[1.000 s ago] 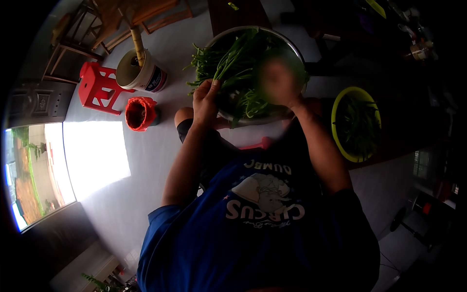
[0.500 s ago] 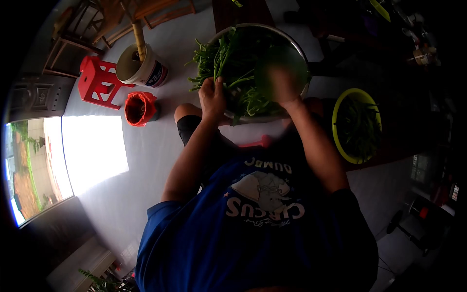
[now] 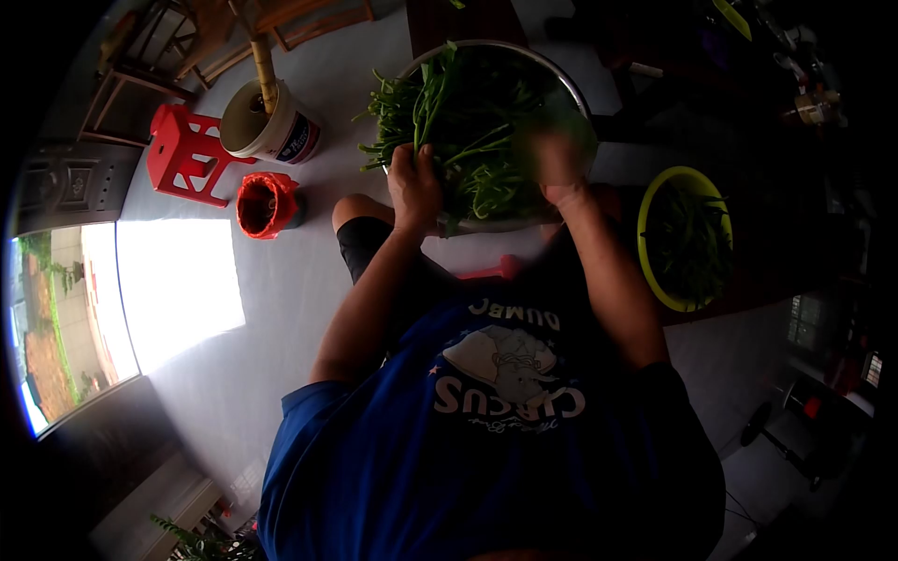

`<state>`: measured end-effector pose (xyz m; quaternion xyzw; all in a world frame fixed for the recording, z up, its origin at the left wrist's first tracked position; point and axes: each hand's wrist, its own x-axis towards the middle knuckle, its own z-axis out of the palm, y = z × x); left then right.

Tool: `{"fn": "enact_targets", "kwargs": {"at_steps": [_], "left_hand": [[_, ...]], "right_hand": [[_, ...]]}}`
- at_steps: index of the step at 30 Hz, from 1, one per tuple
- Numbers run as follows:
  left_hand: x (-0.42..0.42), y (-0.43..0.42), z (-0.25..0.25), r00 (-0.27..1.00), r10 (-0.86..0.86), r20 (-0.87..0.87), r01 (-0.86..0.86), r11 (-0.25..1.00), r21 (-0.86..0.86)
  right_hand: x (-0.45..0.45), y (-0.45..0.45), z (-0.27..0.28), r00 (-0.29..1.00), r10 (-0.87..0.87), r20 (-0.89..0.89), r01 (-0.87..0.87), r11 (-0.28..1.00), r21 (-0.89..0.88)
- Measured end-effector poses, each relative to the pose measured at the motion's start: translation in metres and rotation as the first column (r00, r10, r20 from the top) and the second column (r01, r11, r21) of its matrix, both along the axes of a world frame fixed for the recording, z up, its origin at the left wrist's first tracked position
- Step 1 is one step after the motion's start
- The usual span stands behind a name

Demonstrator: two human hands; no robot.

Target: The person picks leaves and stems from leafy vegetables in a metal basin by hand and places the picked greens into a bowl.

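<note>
A wide metal basin (image 3: pixel 572 85) in front of my knees holds a heap of long-stemmed leafy greens (image 3: pixel 486 192). Thick cut-looking stems hang over its left side. My left hand (image 3: pixel 414 185) is closed on a green stem at the basin's near left, with the stem rising from between thumb and fingers. Over the right part of the basin is my right hand (image 3: pixel 560 173), its fingers smeared and dark, so what they hold cannot be made out. To the right, a yellow-green basket (image 3: pixel 644 245) contains more leafy greens (image 3: pixel 690 248).
On the left floor stand a red plastic stool (image 3: pixel 178 154), a white bucket (image 3: pixel 267 140) with a bamboo-like pole (image 3: pixel 266 75) in it, and a small bin with a red bag (image 3: pixel 265 206). Wooden chairs (image 3: pixel 131 84) are behind them. Bright light enters from the left.
My right hand has shifted slightly to the right and stays blurred. My left hand keeps its grip on the stem, almost in place. The whole view has moved a little.
</note>
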<state>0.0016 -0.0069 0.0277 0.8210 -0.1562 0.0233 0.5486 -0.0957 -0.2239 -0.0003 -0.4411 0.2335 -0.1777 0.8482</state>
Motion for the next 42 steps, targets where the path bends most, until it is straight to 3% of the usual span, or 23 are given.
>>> {"fn": "enact_targets", "kwargs": {"at_steps": [3,6,8,9,11,14,18,20,22,24,27,30,32,33,35,37,39,40,42], "left_hand": [[-0.002,0.000,0.001,1.000,0.010,0.016,-0.010,0.999,0.041],[-0.004,0.001,0.009,0.999,0.033,0.000,-0.033,0.998,0.046],[-0.003,0.004,0.009,1.000,0.017,-0.006,-0.016,0.998,0.063],[-0.002,0.005,0.009,1.000,0.002,-0.008,-0.002,0.998,0.069],[0.000,0.005,0.008,0.999,0.018,0.029,-0.019,0.998,0.062],[0.002,0.006,0.002,0.999,0.025,0.036,-0.028,0.997,0.066],[0.000,0.005,0.006,1.000,0.006,0.003,-0.006,0.995,0.101],[0.000,0.003,0.005,1.000,-0.011,0.015,0.009,0.997,0.075],[0.000,0.002,0.004,0.999,-0.022,0.040,0.020,0.998,0.057],[0.001,0.002,0.004,0.997,-0.039,0.073,0.035,0.998,0.046],[0.002,0.005,0.008,0.999,-0.013,0.037,0.011,0.999,0.052],[0.001,0.006,0.013,1.000,-0.008,-0.010,0.008,0.997,0.070],[0.000,0.006,0.008,1.000,-0.016,0.003,0.015,0.998,0.053],[0.000,0.006,0.007,1.000,-0.016,0.012,0.016,0.999,0.045],[-0.001,0.005,0.004,1.000,-0.016,0.016,0.016,0.999,0.035],[-0.003,0.002,-0.001,1.000,-0.020,0.019,0.020,1.000,0.008],[-0.004,0.000,-0.004,0.999,-0.029,0.023,0.030,0.999,-0.033],[-0.004,-0.001,-0.002,0.999,-0.035,0.007,0.036,0.999,-0.038],[-0.008,0.002,0.004,0.998,-0.047,-0.029,0.045,0.998,-0.044]], "right_hand": [[0.005,-0.007,-0.008,0.983,-0.142,-0.119,0.139,0.990,-0.030],[-0.001,-0.016,-0.003,0.989,-0.147,0.001,0.141,0.948,-0.285],[0.003,-0.025,0.005,0.984,-0.169,0.056,0.175,0.857,-0.484],[0.010,-0.034,0.008,0.977,-0.197,0.086,0.206,0.742,-0.638],[0.011,-0.044,0.013,0.952,-0.286,0.105,0.305,0.913,-0.270],[0.011,-0.043,0.036,0.945,-0.307,0.113,0.326,0.857,-0.399],[0.024,-0.012,0.063,0.984,-0.022,0.179,0.167,0.476,-0.864],[0.025,0.011,0.073,0.983,0.183,0.001,-0.051,0.280,-0.959],[0.047,0.028,0.052,0.861,0.344,0.373,0.315,0.215,-0.925],[0.048,0.036,0.042,0.851,0.410,0.329,0.332,0.068,-0.941],[0.045,0.041,0.037,0.899,0.419,0.124,0.220,-0.187,-0.957],[0.048,0.042,0.030,0.911,0.413,0.019,0.162,-0.314,-0.936],[0.051,0.044,0.012,0.908,0.416,0.048,0.177,-0.278,-0.944],[0.055,0.048,0.010,0.889,0.432,0.151,0.247,-0.174,-0.953],[0.050,0.046,0.007,0.913,0.408,-0.017,0.032,-0.114,-0.993],[0.045,0.051,0.017,0.927,0.376,0.001,-0.016,0.042,-0.999],[0.048,0.060,0.023,0.937,0.288,0.198,0.117,0.276,-0.954],[0.051,0.057,0.016,0.955,0.251,0.161,0.067,0.346,-0.936],[0.051,0.043,0.014,0.964,0.222,0.149,0.076,0.308,-0.948]]}}
